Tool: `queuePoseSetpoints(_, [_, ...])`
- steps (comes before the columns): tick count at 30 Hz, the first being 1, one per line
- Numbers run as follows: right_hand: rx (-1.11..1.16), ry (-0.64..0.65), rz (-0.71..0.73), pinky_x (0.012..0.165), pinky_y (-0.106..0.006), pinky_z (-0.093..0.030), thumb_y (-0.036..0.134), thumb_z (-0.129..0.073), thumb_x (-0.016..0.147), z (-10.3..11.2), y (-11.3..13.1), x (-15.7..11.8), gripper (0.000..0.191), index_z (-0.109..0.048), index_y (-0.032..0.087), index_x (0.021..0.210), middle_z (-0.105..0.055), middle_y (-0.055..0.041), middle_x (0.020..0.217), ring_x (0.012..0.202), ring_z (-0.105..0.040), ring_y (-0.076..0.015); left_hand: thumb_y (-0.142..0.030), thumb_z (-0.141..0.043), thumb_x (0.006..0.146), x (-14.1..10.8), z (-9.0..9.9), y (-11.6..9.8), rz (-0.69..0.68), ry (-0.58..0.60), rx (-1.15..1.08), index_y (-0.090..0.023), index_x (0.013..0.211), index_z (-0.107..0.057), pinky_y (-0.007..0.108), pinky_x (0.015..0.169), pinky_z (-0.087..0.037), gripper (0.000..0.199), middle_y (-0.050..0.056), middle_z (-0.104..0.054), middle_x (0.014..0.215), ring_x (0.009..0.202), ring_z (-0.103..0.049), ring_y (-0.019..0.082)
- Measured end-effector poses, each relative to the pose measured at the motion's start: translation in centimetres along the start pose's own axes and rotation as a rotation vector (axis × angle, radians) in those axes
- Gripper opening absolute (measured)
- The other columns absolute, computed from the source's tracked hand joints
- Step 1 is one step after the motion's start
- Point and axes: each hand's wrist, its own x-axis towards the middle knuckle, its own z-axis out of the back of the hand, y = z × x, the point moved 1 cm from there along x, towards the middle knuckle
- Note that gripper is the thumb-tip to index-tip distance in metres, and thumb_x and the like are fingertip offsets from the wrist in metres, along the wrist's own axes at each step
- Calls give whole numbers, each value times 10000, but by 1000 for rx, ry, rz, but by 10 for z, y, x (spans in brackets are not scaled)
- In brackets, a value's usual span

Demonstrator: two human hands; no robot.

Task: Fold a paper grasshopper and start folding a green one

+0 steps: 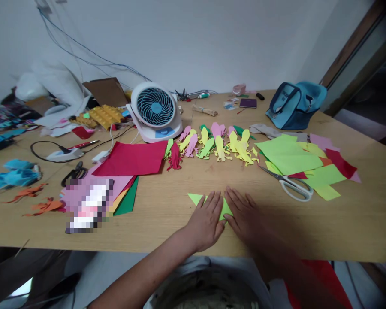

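Head camera above table [161, 214], facing forward and down.

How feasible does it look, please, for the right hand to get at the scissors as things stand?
Probably yes: only bare tabletop shows between the right hand and the white-handled scissors.

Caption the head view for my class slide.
Left hand and right hand rest over light-green paper on a wooden table.
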Motion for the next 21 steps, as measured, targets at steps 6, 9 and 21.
queuePoseSetpoints(6, [13, -2, 2, 1179, -491, -283, 343, -358, 1005, -1, 6, 7, 574, -405, 38, 1488, -375, -211, 1578, 1481, -319, -292, -403, -313, 1017, -3, -12, 2, 16, -45, 22, -98, 1580, -216, 536, 1232, -178, 648, 115, -179, 1660, 1542, -143, 317])
queuePoseSetpoints(9, [26, 1, 22, 1181, -481, -289, 365, -364, 1007, -4, 4, 6, 595, -379, 39, 1504, -361, -212, 1585, 1490, -303, -286, -392, -320, 1015, -2, -10, 1, 27, -21, -2, -87, 1582, -203, 529, 1234, -177, 654, 113, -167, 1661, 1543, -140, 307])
queuePoseSetpoints(21, [-4, 20, -84, 1140, -552, -351, 391, -337, 1018, 0, -17, -9, 611, -336, 47, 1524, -363, -227, 1576, 1461, -366, -305, -369, -335, 1023, -19, -8, 21, 151, -96, 60, -98, 1556, -285, 527, 1201, -264, 600, 164, -240, 1633, 1521, -242, 284])
